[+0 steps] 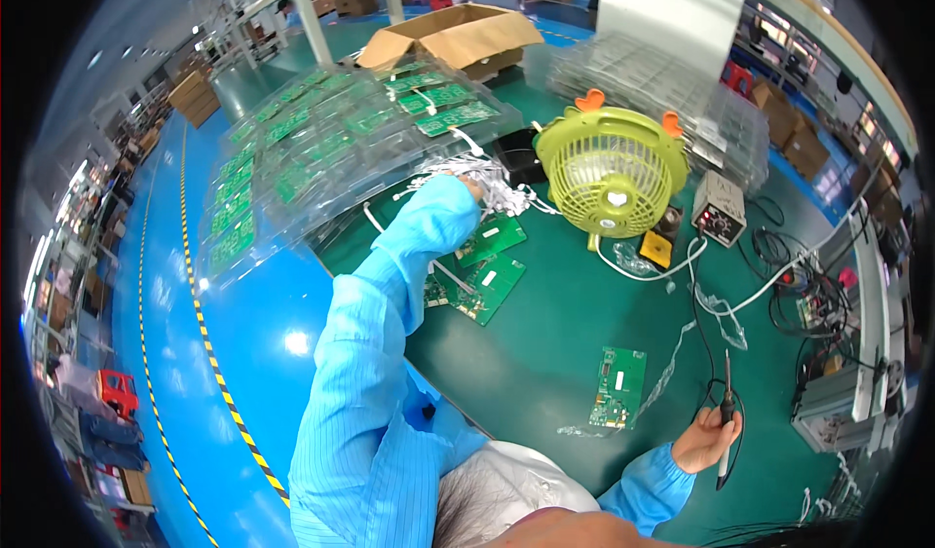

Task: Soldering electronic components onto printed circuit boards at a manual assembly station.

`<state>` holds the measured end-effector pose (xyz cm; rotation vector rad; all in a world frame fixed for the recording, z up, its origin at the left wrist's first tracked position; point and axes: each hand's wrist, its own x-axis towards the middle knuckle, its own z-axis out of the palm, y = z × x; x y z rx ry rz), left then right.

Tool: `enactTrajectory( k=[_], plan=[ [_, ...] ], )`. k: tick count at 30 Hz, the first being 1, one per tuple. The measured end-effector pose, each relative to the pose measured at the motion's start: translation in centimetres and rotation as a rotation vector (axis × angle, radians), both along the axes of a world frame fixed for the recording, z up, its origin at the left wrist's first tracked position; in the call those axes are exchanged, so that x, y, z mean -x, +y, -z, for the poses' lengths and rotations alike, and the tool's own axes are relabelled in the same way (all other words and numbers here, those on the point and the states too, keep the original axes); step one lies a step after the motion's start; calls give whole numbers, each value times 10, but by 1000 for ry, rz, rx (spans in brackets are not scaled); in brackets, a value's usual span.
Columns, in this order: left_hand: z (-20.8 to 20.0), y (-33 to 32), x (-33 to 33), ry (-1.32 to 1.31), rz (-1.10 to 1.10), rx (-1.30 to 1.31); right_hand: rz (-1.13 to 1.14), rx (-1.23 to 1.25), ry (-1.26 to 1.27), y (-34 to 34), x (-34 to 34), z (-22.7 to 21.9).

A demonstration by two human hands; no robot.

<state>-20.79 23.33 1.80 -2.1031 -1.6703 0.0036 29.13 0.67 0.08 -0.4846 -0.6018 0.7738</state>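
My left arm stretches far across the green bench, and my left hand (473,187) is at a heap of white wire leads (502,195). Its fingers are mostly hidden by the sleeve and leads, so its grip does not show. Just nearer lie green circuit boards (497,283), partly under my left forearm; a white lead runs over them. At the lower right, my right hand (703,443) is closed round a soldering iron (728,407), its thin tip pointing up and away from me. Another green circuit board (621,384) lies flat to the left of that hand.
A yellow-green fan (614,173) stands beyond, with a soldering station (720,209) and yellow sponge (656,249) beside it. Stacked clear trays (341,134) hold boards at the far left. Tangled black cables (804,285) lie right; an open carton (458,37) stands behind.
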Motion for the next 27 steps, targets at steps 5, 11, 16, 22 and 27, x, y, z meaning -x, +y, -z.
enactTrajectory(
  k=[5, 11, 16, 22, 27],
  plan=[
    [28, 5, 7, -67, 138, 48, -15, 4, 15, 5, 2, -1],
    [20, 35, 24, -658, 48, -174, 48, 42, 57, 4, 6, -1],
    [5, 45, 19, -1458, 191, -105, 59, 4, -3, 5, 9, 1],
    [-16, 22, -32, -1988, 291, 289, 81, 32, 6, 6, 15, -6],
    [-34, -88, -151, -1356, 476, 445, 100, 61, 5, 5, 19, -8]
  ],
)
